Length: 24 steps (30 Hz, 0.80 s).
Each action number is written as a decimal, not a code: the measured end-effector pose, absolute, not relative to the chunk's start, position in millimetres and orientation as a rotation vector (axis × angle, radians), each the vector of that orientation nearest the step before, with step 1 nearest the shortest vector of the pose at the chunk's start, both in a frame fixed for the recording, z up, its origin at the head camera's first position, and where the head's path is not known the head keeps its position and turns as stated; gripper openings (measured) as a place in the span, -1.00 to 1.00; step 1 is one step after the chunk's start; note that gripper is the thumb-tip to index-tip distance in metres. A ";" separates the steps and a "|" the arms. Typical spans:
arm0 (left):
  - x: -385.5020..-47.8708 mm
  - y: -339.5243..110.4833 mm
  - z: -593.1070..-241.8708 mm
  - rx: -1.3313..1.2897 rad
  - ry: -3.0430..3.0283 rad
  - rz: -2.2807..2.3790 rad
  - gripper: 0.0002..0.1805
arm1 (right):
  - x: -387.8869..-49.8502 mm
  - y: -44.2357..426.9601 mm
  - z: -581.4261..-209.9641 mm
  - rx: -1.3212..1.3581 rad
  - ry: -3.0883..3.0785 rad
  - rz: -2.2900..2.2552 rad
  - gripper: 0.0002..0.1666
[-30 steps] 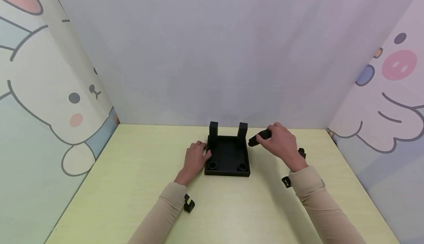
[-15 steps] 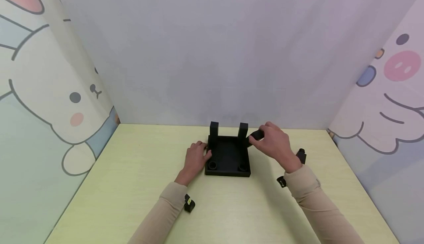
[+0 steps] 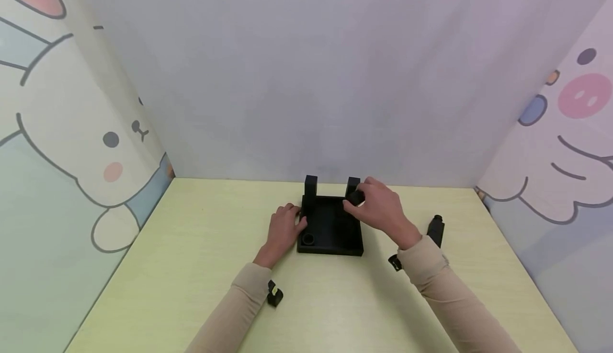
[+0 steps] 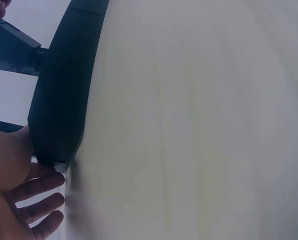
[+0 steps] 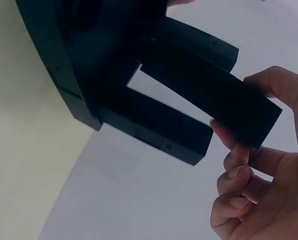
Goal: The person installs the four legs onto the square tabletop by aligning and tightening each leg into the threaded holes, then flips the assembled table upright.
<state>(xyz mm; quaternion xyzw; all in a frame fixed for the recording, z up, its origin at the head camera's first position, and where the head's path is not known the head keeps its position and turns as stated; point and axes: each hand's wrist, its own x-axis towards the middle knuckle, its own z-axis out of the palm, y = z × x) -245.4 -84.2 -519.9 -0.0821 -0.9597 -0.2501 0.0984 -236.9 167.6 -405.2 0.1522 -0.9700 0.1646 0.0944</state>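
Both forearms angle inward to a black, square, shallow tray [image 3: 330,250]. The left hand [image 3: 281,230] grips its left edge, thumb over the rim, fingers outside. The right hand [image 3: 382,207] pinches a long black rectangular block [image 5: 216,92], lower fingers curled, over the tray's right side; whether it is seated cannot be told. Two upright black posts [image 3: 311,187] stand at the tray's far corners.

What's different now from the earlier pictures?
The right hand moved left, bringing the black block it was already holding from beside the tray to the tray's right side. Nothing was let go. The left hand stayed at the tray's left edge, the two posts stayed standing, and the other block stayed on the table.
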 end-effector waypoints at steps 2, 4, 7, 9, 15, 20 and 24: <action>-246.2 -84.2 -520.3 -0.243 -2.837 -0.732 -0.63 | -235.6 162.7 -404.9 0.476 -2.874 0.486 -0.58; -246.4 -84.1 -520.5 -0.242 -2.837 -0.731 -0.63 | -234.4 158.4 -405.0 0.500 -2.876 0.486 -0.59; -245.8 -84.1 -520.6 -0.243 -2.839 -0.725 -0.63 | -232.4 152.1 -405.3 0.532 -2.882 0.470 -0.58; -245.2 -84.1 -520.5 -0.245 -2.838 -0.728 -0.63 | -230.7 148.3 -405.2 0.553 -2.884 0.456 -0.56; -245.2 -84.8 -522.4 -0.253 -2.827 -0.726 -0.63 | -225.3 137.4 -403.9 0.645 -2.871 0.435 -0.56; -246.0 -85.0 -524.1 -0.252 -2.823 -0.729 -0.63 | -221.7 130.4 -400.7 0.715 -2.856 0.392 -0.54; -245.3 -84.8 -524.0 -0.254 -2.824 -0.737 -0.63 | -218.6 126.2 -397.7 0.738 -2.869 0.379 -0.52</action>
